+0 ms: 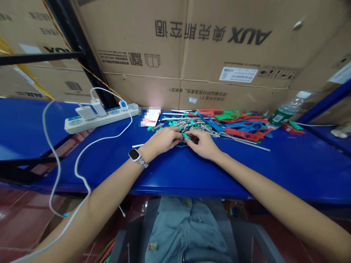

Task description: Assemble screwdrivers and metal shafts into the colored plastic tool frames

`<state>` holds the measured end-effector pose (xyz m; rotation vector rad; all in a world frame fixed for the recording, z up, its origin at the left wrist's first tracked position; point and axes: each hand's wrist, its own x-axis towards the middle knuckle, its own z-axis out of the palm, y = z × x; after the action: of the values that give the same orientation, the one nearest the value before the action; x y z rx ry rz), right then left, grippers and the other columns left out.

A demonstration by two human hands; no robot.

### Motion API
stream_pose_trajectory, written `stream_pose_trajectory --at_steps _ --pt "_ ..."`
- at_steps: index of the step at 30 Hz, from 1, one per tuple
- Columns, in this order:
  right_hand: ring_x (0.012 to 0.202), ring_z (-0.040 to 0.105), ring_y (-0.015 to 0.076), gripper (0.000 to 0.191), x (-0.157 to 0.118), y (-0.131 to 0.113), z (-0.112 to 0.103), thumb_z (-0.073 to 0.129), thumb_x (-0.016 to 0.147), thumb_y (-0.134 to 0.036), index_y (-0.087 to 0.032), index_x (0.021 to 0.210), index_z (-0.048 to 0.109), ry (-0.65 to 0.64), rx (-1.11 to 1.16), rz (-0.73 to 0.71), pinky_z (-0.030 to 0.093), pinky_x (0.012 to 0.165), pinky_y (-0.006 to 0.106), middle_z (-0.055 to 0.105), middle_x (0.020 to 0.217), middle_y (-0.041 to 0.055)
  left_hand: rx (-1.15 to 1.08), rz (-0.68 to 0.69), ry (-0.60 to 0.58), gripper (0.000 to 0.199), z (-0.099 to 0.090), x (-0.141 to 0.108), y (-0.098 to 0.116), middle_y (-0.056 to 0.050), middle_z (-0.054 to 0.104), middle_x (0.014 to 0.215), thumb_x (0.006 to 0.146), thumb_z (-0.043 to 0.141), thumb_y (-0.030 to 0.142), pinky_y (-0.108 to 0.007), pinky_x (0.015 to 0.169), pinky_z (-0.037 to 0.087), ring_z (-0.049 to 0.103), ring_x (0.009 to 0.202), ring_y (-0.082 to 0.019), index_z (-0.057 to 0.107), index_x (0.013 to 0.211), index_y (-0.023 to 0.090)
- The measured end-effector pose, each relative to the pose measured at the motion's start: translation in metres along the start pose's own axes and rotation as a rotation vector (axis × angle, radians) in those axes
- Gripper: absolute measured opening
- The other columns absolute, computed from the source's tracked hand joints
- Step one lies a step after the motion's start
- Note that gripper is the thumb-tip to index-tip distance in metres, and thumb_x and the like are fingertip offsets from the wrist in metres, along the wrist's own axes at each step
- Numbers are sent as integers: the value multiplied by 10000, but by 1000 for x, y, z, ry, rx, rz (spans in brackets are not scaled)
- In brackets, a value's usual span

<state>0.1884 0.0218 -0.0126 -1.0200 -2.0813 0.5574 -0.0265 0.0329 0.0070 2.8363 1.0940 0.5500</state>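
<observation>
Close together at the front of a heap, my left hand (166,139) and my right hand (204,144) meet over a small green plastic piece (185,135). The fingertips of both are closed on it, and part of it is hidden by them. Just behind lies a tangle of thin metal wires with green ends (196,124). Red plastic strips (211,112), blue plastic pieces (248,126) and green plastic pieces (227,115) spread to the right. A metal rod (252,145) sticks out toward the front right.
A green-labelled bottle (286,111) stands at the right of the blue table (164,179). To the left are a phone-like white object (152,117), a power strip (102,118) and a white cable (79,164) crossing my left arm. Cardboard (131,29) walls the back.
</observation>
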Motion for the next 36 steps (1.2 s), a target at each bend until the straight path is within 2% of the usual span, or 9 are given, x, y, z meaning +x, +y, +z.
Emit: stream_pose_trajectory --at_steps 7,12,15,17,21,24,28,32,36 --pt "912 714 236 230 -1 1 2 612 904 -232 -189 1082 752 16 -27 -19 562 835 393 775 1040 105 52 50 -30 316 -1 -1 4 -95 647 927 1013 472 179 -330 710 463 619 836 -215 780 946 186" --pt "945 704 246 232 -3 0 4 609 909 -221 -199 1092 749 24 -77 -56 556 854 400 769 1043 102 49 131 -92 375 -6 -7 -1 -106 676 1041 959 480 126 -403 889 498 647 955 -249 792 1140 227" --pt "963 700 252 244 -3 0 4 600 926 -229 -194 1115 750 15 -99 -67 554 865 409 766 1062 113 27 123 -94 439 -6 -15 -2 -115 667 1172 916 490 121 -489 1013 462 642 1077 -292 777 1224 246" --pt "971 697 259 250 -4 0 4 602 933 -237 -189 1127 753 13 -120 -74 552 877 422 766 1062 121 -10 101 -86 459 -4 -20 -3 -122 651 1214 900 492 131 -525 1043 446 624 1128 -315 769 1250 238" --pt "987 695 263 241 -4 0 2 612 940 -246 -214 1127 762 7 -124 -96 549 897 435 766 1053 107 -97 31 -63 443 0 -28 -1 -124 634 1262 925 517 200 -529 1060 447 600 1174 -320 728 1314 224" --pt "986 700 253 245 -5 0 2 612 939 -244 -223 1134 759 16 -90 -97 558 886 425 766 1069 100 -136 -2 -31 436 -1 -30 1 -135 639 1305 974 591 380 -516 1081 444 599 1205 -326 678 1362 202" --pt "931 718 248 244 -6 -1 1 642 906 -263 -226 1126 742 43 -82 -64 566 863 423 771 1022 87 -97 -48 22 492 -5 -29 2 -127 687 1161 923 695 544 -492 1044 463 631 1117 -318 703 1252 178" --pt "930 739 268 247 -5 -8 -2 656 878 -256 -219 1118 695 121 -132 -95 541 924 461 778 992 83 -55 -78 21 436 -5 -27 1 -100 691 1052 899 728 565 -477 1021 461 646 1036 -303 733 1095 175" --pt "939 743 265 205 -4 -14 -3 643 891 -263 -241 1094 639 131 -126 -116 536 918 445 774 998 66 -90 -94 10 450 -5 -29 0 -112 678 1062 888 740 562 -460 961 488 644 1029 -311 740 1097 163"
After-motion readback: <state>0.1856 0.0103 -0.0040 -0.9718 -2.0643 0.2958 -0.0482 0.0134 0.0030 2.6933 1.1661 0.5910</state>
